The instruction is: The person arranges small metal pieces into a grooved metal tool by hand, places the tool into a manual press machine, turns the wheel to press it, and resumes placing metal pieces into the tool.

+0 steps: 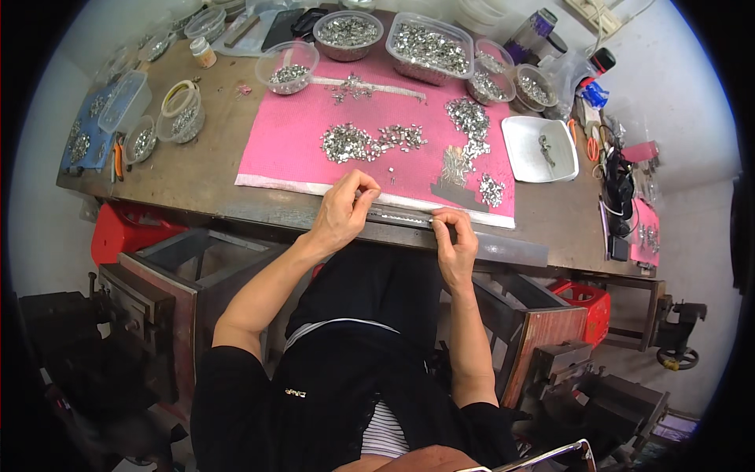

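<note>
At the table's front edge, a thin row of small silver metal pieces (pixel 405 219), like a chain, stretches between my hands. My right hand (pixel 456 245) pinches at its right end, thumb against forefinger. My left hand (pixel 344 208) is just beyond the left end, its thumb and forefinger closed together; anything between them is too small to make out. Beyond my hands lies a pink mat (pixel 291 149) with a white front border. Loose silver pieces (pixel 350 143) are heaped on it, and thin metal pins (pixel 454 165) lie bunched at its right.
A big clear tub (pixel 399 65) and a round tub (pixel 321 46) of metal pieces stand at the back. A white tray (pixel 515 149) sits right of the mat, pliers (pixel 118 161) far left. Vises (pixel 130 311) are mounted below the tabletop.
</note>
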Demonstrator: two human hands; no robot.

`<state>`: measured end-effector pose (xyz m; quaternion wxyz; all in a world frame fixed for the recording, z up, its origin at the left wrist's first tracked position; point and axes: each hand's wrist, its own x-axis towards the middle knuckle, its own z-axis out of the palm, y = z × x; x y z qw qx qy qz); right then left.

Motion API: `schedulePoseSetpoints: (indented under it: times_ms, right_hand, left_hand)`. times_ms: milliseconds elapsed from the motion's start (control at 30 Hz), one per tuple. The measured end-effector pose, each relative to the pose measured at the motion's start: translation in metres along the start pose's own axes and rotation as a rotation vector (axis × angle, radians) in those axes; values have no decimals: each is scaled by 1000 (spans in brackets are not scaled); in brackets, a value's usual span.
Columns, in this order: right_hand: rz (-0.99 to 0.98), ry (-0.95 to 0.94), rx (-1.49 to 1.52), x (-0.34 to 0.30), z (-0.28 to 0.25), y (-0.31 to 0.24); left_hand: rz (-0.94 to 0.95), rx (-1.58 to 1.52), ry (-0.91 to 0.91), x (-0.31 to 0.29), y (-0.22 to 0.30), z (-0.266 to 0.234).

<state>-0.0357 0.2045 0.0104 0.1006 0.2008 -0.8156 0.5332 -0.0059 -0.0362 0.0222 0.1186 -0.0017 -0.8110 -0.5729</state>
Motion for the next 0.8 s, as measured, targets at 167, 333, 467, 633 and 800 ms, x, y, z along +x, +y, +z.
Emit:
schedulePoseSetpoints:
  times_ms: [167, 333, 467, 633, 800]
  right_hand:
    - [-25, 15, -18, -1, 1, -1]
    - [-119, 33, -161, 0, -4, 0]
    - [-100, 23, -154, 3, -7, -4]
    - [-328, 12, -343, 5, -5, -4]
    - [-304, 27, -291, 2, -1, 2]
  left_hand:
    - [115, -15, 72, -13, -11, 7]
    - [155, -51, 102, -16, -11, 13]
    - [194, 8, 88, -15, -9, 13]
    - [212, -1, 100, -16, -10, 15]
    - [229, 35, 98, -15, -9, 15]
